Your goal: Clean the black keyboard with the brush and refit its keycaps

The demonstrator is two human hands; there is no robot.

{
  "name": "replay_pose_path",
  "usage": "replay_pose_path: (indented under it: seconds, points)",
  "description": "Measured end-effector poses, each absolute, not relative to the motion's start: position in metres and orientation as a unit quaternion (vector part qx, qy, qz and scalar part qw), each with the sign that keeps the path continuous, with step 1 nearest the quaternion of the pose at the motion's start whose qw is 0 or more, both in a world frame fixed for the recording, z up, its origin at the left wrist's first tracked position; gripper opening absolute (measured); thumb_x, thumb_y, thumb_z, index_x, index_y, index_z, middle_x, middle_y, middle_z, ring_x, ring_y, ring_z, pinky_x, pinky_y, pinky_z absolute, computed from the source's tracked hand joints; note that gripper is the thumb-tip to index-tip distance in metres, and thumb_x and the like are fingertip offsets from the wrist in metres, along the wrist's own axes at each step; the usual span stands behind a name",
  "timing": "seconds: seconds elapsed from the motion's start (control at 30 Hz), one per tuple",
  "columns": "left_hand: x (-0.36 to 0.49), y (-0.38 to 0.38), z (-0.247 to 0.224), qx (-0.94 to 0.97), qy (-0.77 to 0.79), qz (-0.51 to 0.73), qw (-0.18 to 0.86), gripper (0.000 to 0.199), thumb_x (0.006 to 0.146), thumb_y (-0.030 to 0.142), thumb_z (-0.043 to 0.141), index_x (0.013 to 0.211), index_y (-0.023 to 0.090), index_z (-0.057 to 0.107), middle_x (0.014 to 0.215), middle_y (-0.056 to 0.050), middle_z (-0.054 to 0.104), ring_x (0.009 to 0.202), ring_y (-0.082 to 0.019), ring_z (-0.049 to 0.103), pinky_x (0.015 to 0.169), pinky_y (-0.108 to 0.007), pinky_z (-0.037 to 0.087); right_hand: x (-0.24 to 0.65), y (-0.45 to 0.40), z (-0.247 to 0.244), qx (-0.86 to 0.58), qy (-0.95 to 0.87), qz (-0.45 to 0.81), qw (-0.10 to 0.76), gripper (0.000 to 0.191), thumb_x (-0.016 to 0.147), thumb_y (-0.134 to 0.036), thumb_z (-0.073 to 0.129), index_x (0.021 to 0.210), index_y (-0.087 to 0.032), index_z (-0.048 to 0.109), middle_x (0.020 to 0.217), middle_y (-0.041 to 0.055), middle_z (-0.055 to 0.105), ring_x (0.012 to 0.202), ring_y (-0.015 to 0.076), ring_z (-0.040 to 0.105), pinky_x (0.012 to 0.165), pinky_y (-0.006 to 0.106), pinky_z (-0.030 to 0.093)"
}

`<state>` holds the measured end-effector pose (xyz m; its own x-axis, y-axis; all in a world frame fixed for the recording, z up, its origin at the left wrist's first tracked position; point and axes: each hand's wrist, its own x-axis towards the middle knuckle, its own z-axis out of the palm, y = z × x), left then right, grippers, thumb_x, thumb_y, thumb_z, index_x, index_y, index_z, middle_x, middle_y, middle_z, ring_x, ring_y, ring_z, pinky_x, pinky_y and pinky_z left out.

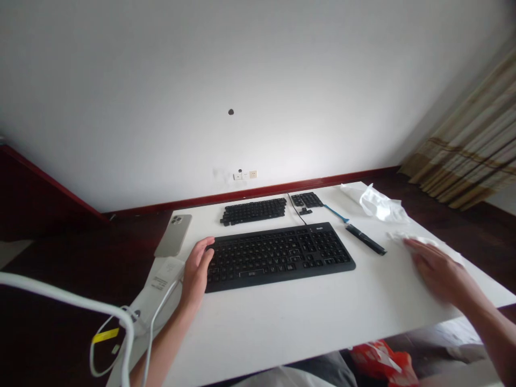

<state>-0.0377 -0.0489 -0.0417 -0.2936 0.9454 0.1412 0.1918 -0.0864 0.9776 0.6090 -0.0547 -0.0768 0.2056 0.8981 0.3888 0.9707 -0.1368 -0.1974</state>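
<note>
While I observe through the head view, the matte black full-size keyboard (280,257) lies near the middle of the white worktop (322,322), set at a slight angle to its far edge. The left hand (197,271) is open, with fingers lightly curved against the keyboard's left end and no grip on it. Toward the right edge, the right hand (437,274) is open and palm-down on a crumpled white cloth (407,239); motion blur hides the exact finger contact.

Between the keyboard and the far edge lie two groups of loose black keycaps (253,210) and (307,200), with a few small black keycaps (305,212) just below the second group. A thin blue-handled tool (336,213) lies just right of them, a slim black pen-shaped tube (365,239) sits beside the keyboard's right end, and a crumpled white plastic sheet (379,204) occupies the far right corner.

Hazard notes: a wide right-hand sweep could strike the tube and roll it off the worktop. Pressure from the left hand could shift the keyboard and drag its thin black cable (296,207) through the keycaps. The grey smartphone (173,235) overhangs the left edge and could drop if nudged.
</note>
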Motion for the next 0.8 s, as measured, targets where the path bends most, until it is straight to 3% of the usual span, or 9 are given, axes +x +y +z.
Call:
replay_pose_path:
  seconds: [0.1, 0.17, 0.27, 0.4, 0.53, 0.67, 0.8]
  points:
    - [-0.031, -0.051, -0.04, 0.471, 0.571, 0.56, 0.373, 0.039, 0.099, 0.049, 0.059, 0.127, 0.024, 0.069, 0.14, -0.008, 0.068, 0.142, -0.029, 0.055, 0.125, -0.044, 0.035, 0.598, -0.044, -0.082, -0.748, -0.624, -0.021, 0.223, 0.06, 0.087, -0.051, 0.042, 0.13, -0.024, 0.073, 0.134, 0.0114, 0.074, 0.123, 0.0366, 0.071, 0.103, 0.047, 0.057]
    - [-0.024, -0.054, -0.038, 0.484, 0.564, 0.542, 0.392, 0.039, 0.099, 0.048, 0.059, 0.129, 0.025, 0.069, 0.143, -0.008, 0.067, 0.144, -0.03, 0.053, 0.125, -0.044, 0.036, 0.599, -0.042, -0.08, -0.768, -0.594, 0.01, 0.238, 0.062, 0.082, -0.057, 0.05, 0.131, -0.027, 0.073, 0.116, 0.0112, 0.079, 0.097, 0.0374, 0.076, 0.087, 0.049, 0.06]
    - [-0.017, -0.056, -0.032, 0.514, 0.565, 0.501, 0.407, 0.042, 0.094, 0.046, 0.066, 0.132, 0.026, 0.067, 0.149, -0.008, 0.063, 0.148, -0.031, 0.049, 0.125, -0.045, 0.037, 0.601, -0.043, -0.077, -0.776, -0.577, 0.02, 0.253, 0.063, 0.077, -0.063, 0.056, 0.128, -0.031, 0.075, 0.097, 0.0095, 0.079, 0.069, 0.0337, 0.069, 0.071, 0.049, 0.056]
    - [-0.019, -0.045, -0.024, 0.504, 0.59, 0.496, 0.39, 0.039, 0.094, 0.042, 0.064, 0.131, 0.028, 0.066, 0.152, -0.007, 0.059, 0.152, -0.031, 0.045, 0.124, -0.047, 0.038, 0.588, -0.048, -0.069, -0.755, -0.594, -0.002, 0.277, 0.052, 0.079, -0.06, 0.058, 0.123, -0.038, 0.074, 0.116, 0.0095, 0.079, 0.062, 0.0302, 0.064, 0.07, 0.05, 0.054]
    - [-0.027, -0.01, -0.023, 0.525, 0.604, 0.513, 0.311, 0.035, 0.094, 0.036, 0.063, 0.129, 0.03, 0.066, 0.151, -0.006, 0.06, 0.148, -0.03, 0.048, 0.119, -0.045, 0.043, 0.562, -0.043, -0.041, -0.729, -0.609, -0.075, 0.303, 0.042, 0.079, -0.056, 0.062, 0.115, -0.04, 0.076, 0.127, 0.0125, 0.076, 0.057, 0.0275, 0.062, 0.074, 0.052, 0.052]
    - [-0.032, 0.039, -0.033, 0.514, 0.637, 0.526, 0.23, 0.029, 0.09, 0.028, 0.062, 0.118, 0.024, 0.068, 0.132, -0.008, 0.07, 0.114, -0.025, 0.068, 0.095, -0.036, 0.055, 0.513, -0.021, 0.012, -0.688, -0.645, -0.089, 0.322, 0.035, 0.084, -0.052, 0.067, 0.116, -0.04, 0.077, 0.128, 0.0119, 0.076, 0.059, 0.0226, 0.064, 0.08, 0.048, 0.055]
    - [-0.035, 0.066, -0.046, 0.497, 0.661, 0.526, 0.198, 0.032, 0.087, 0.023, 0.059, 0.117, 0.021, 0.068, 0.107, -0.007, 0.073, 0.078, -0.02, 0.067, 0.074, -0.032, 0.053, 0.443, 0.007, 0.072, -0.594, -0.72, -0.079, 0.35, 0.026, 0.094, -0.042, 0.065, 0.113, -0.033, 0.08, 0.12, 0.0083, 0.079, 0.092, 0.0254, 0.075, 0.083, 0.04, 0.056]
